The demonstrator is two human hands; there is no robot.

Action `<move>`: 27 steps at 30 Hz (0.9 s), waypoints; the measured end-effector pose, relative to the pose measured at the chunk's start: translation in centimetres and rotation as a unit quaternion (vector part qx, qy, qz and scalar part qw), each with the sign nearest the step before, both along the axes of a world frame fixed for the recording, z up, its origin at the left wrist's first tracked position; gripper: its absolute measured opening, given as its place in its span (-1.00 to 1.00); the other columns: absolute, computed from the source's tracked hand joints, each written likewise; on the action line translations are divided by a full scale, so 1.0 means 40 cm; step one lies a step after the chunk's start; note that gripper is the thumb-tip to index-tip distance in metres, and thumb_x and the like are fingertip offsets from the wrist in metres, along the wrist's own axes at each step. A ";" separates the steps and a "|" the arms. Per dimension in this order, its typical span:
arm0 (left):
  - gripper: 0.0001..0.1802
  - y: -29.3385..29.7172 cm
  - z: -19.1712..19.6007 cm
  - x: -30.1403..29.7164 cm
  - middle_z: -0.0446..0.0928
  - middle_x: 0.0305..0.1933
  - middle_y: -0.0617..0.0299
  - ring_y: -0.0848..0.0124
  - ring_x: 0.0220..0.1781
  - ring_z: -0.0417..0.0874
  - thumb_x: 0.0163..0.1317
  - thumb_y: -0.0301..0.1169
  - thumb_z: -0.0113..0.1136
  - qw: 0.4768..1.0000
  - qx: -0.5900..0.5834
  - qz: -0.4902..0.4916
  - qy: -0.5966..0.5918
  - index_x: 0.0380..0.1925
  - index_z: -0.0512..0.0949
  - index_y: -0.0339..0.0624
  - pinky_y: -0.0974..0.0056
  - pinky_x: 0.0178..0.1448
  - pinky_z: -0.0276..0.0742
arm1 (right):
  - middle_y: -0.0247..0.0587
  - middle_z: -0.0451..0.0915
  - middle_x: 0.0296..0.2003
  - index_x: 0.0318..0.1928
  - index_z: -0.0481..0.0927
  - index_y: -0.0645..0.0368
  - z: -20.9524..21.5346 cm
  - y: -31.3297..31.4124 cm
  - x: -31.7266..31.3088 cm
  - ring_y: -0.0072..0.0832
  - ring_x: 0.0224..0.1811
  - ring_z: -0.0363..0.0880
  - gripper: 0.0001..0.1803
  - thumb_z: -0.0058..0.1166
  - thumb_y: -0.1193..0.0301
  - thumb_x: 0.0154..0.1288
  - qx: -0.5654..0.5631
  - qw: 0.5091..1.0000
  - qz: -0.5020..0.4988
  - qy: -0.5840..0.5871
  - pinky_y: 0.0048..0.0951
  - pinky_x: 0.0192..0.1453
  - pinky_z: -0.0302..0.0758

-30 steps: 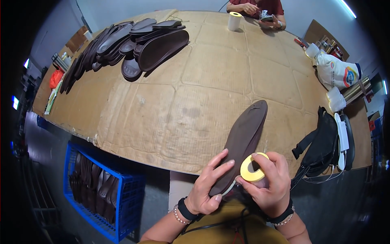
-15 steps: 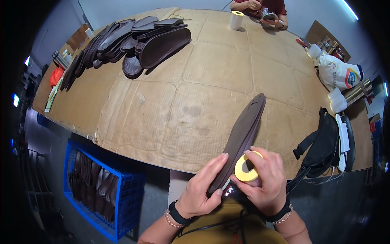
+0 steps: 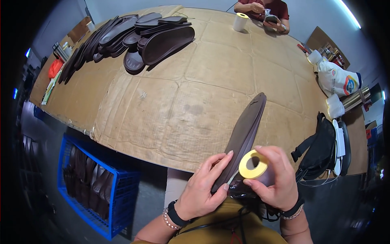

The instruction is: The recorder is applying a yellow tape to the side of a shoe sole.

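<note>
My left hand (image 3: pixel 203 185) is closed round the near end of a pair of dark brown shoe insoles (image 3: pixel 243 136), fingers on top and thumb along the edge. The insoles lie one on the other, slanting away to the right over the table. In my right hand (image 3: pixel 278 179) is a roll with a yellow end ring (image 3: pixel 244 168), gripped between thumb and fingers. The roll is close beside the insoles' right edge. A pale strip shows between the left thumb and the roll; a glossy film lies just below it, partly hidden by the hands.
A heap of brown insoles (image 3: pixel 168 44) covers the table's far left. At the back stands another yellow-ended roll (image 3: pixel 240 22), near a person's hands (image 3: pixel 274 23) holding something dark. Bags, rolls and a black pouch (image 3: pixel 319 150) line the right. A blue crate (image 3: pixel 122 203) with insoles stands lower left.
The roll in my right hand has shifted slightly right, away from the insoles' edge, and more of the pale strip shows. My left hand keeps its hold on the insoles.
</note>
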State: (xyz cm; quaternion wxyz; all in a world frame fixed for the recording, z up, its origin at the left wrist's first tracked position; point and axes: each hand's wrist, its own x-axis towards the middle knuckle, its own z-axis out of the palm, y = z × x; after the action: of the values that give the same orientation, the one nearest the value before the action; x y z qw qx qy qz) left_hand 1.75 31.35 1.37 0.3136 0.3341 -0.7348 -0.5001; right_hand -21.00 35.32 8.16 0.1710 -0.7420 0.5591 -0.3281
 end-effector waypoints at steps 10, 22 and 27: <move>-0.14 0.004 -0.019 -0.011 0.39 0.45 -0.18 -0.14 0.34 0.56 0.27 -0.38 0.25 0.999 -0.044 0.011 -0.011 0.63 0.30 -0.15 -0.04 0.45 0.50 | -0.04 0.51 -0.01 0.28 0.66 0.16 -0.029 -0.013 0.025 -0.16 -0.12 0.63 -0.19 0.72 0.31 -0.02 -0.089 0.979 -0.159 0.091 -0.21 -0.07 0.62; -0.14 0.008 -0.020 -0.013 0.38 0.45 -0.15 -0.11 0.30 0.58 0.25 -0.37 0.27 0.998 -0.047 0.016 -0.025 0.62 0.34 -0.13 -0.03 0.44 0.52 | -0.05 0.49 0.03 0.24 0.66 0.15 -0.033 -0.008 0.049 -0.19 -0.03 0.65 -0.21 0.72 0.48 -0.09 -0.081 0.970 -0.194 0.125 -0.23 0.06 0.63; -0.14 0.009 -0.017 -0.014 0.38 0.45 -0.14 -0.10 0.29 0.58 0.25 -0.38 0.27 0.999 -0.043 0.015 -0.028 0.61 0.34 -0.13 -0.03 0.44 0.52 | 0.01 0.48 -0.02 0.20 0.68 0.10 -0.039 -0.009 0.051 -0.07 -0.09 0.59 -0.27 0.69 0.32 -0.03 -0.102 0.967 -0.195 0.129 -0.13 -0.07 0.60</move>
State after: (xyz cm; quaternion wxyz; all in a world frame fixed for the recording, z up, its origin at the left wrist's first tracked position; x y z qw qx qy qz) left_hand 1.20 31.72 0.70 0.3143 0.3455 -0.7592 -0.4533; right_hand -18.97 34.95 6.60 -0.0465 -0.6679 0.6742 -0.3116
